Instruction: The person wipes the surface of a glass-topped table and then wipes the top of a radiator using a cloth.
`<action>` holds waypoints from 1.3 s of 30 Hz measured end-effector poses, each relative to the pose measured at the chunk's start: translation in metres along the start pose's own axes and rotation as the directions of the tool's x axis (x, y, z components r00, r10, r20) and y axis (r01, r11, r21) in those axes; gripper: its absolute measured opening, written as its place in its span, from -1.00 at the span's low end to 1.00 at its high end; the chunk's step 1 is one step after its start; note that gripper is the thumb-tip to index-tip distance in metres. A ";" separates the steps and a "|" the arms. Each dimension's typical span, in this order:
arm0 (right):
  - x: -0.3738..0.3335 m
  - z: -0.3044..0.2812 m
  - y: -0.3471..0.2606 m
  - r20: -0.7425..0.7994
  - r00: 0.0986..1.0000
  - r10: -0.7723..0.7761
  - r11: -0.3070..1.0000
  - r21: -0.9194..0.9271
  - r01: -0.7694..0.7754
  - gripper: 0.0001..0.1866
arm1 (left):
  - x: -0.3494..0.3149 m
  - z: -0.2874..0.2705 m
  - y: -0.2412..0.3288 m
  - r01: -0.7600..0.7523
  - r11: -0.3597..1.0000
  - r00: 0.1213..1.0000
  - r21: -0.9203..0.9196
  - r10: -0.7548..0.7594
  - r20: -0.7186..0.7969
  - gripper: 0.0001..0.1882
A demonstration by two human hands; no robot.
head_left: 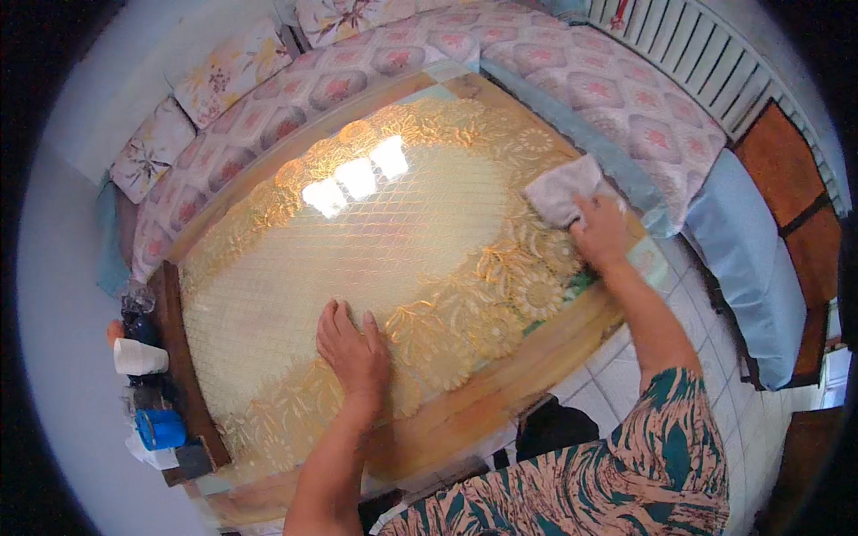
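Note:
A pale pinkish-white cloth (560,193) lies folded on the table's right end. My right hand (601,229) is on it, fingers closed over its near edge. Under both hands spreads a clear, shiny tablecloth (375,241) with a gold flower border and a grid pattern in the middle. On its near side my left hand (356,351) rests flat, fingers stretched out, holding nothing. The wooden-look table top (536,366) shows along the near edge.
Benches with a pink patterned cover (617,85) and cushions (234,76) run along the far and right sides. A dark wooden shelf (183,357) at the left bears a white paper cup stack (140,356) and a blue container (161,430). A radiator (697,45) stands at the back right.

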State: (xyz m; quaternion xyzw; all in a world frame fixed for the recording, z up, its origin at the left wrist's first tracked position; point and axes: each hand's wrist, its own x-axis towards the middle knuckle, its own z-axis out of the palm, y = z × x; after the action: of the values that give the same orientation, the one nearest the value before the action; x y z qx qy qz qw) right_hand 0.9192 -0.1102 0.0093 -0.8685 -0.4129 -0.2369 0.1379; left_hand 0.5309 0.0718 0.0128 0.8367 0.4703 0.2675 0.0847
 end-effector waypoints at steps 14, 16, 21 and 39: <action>-0.148 -0.113 -0.043 0.238 0.968 -0.074 0.981 0.191 0.028 -0.47 | -0.062 -0.037 -0.031 -0.113 0.979 0.978 -0.167 0.140 0.156 -0.38; -0.132 -0.101 -0.018 0.156 0.965 0.210 0.978 -0.022 -0.209 -0.47 | -0.084 -0.052 -0.021 -0.174 0.983 0.972 -0.057 0.181 0.150 -0.39; -0.114 -0.085 -0.062 0.207 0.919 0.336 0.941 -0.033 -0.336 -0.51 | -0.101 -0.061 -0.014 -0.112 0.993 0.986 0.034 0.106 0.127 -0.42; 0.037 0.027 -0.279 0.362 0.830 -0.425 0.850 0.476 0.227 -0.22 | -0.088 -0.066 -0.009 -0.130 0.990 0.969 0.056 0.115 0.219 -0.41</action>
State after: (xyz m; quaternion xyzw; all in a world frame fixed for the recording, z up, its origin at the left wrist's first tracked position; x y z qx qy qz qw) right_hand 0.7289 0.0988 0.0178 -0.7643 -0.6192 0.0447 0.1743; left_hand 0.4532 -0.0037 0.0331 0.8907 0.4147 0.1633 0.0892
